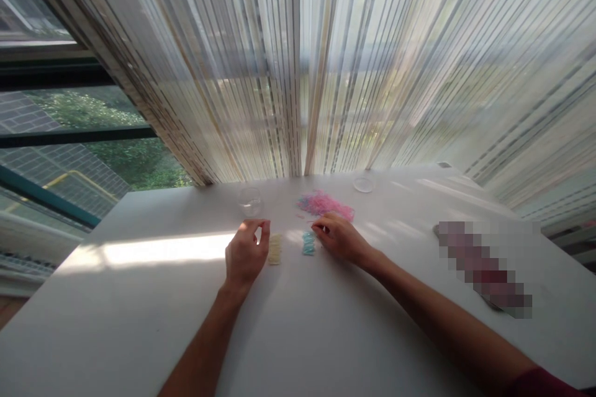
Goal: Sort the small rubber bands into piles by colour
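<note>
My left hand (246, 254) is closed in a pinch, thumb and forefinger tips together, beside a short column of small pale yellow pieces (275, 250). Whatever its fingertips hold, if anything, is too small to make out. My right hand (342, 239) is also pinched closed, its fingertips by the upper right of a column of small light blue pieces (308, 243). I cannot make out anything between those fingers. Just beyond the right hand lies a loose heap of thin pink pieces (328, 203), with some blue and purple ones at its left side.
A clear round container (250, 201) stands behind my left hand. A clear round lid or shallow dish (363, 185) lies at the back. A pixelated long object (484, 270) rests on the white table (162, 322) at right. Striped curtains (298, 74) hang behind the table.
</note>
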Demonstrator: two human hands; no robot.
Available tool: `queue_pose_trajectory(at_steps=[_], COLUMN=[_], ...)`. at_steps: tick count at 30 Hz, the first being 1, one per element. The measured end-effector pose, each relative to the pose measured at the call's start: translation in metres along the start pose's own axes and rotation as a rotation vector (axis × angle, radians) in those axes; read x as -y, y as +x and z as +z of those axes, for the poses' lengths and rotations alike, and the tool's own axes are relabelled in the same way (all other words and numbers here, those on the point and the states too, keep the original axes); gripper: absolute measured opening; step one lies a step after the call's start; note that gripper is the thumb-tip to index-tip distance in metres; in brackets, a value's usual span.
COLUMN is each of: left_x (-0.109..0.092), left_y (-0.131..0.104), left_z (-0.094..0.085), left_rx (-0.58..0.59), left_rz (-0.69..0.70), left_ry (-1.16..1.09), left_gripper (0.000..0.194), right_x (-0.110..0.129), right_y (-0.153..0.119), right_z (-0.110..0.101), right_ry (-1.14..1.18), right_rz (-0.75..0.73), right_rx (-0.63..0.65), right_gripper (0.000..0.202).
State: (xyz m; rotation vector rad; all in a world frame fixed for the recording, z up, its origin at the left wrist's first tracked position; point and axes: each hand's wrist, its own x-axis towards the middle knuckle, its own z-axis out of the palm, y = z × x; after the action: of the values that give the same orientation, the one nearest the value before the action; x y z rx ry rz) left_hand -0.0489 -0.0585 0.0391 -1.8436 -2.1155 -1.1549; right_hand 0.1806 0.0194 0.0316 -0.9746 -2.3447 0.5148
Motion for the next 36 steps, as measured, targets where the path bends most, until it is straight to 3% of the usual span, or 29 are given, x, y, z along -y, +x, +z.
queue_pose_trajectory(at_steps=[4,7,10,18,27,36], left_x=[0.016,0.020,0.018,-0.009,-0.017,-0.020], left_y=[0.008,0.009,0.006,-0.011,-0.022,-0.024], left_z=[0.001,0.003,0.003,0.000,0.013,0.016], left_rx=[0.117,0.148,0.148,0.394,0.399,0.378], left_rz=[-0.089,-0.113,-0.083,0.427,0.505,0.505], left_ry=[-0.082,-0.055,-0.014,-0.097,-0.087,-0.079], left_gripper=[0.033,0.034,0.031,0.024,0.016,0.012], right_x=[-0.004,-0.003,0.000,-0.001,-0.001,0.001], right_y=[0.001,0.001,0.001,-0.001,-0.004,-0.002], right_z=[-0.001,0.002,0.007,0.016,0.018,0.017], right_ry=[0.056,0.090,0.094,0.161,0.173,0.182], right_rz=[0.002,0.008,0.004,-0.033,-0.057,-0.083], right_rx=[-0.021,0.022,0.044,0.003,0.000,0.006], right_gripper=[0.027,0.039,0.038,0.032,0.033,0.032])
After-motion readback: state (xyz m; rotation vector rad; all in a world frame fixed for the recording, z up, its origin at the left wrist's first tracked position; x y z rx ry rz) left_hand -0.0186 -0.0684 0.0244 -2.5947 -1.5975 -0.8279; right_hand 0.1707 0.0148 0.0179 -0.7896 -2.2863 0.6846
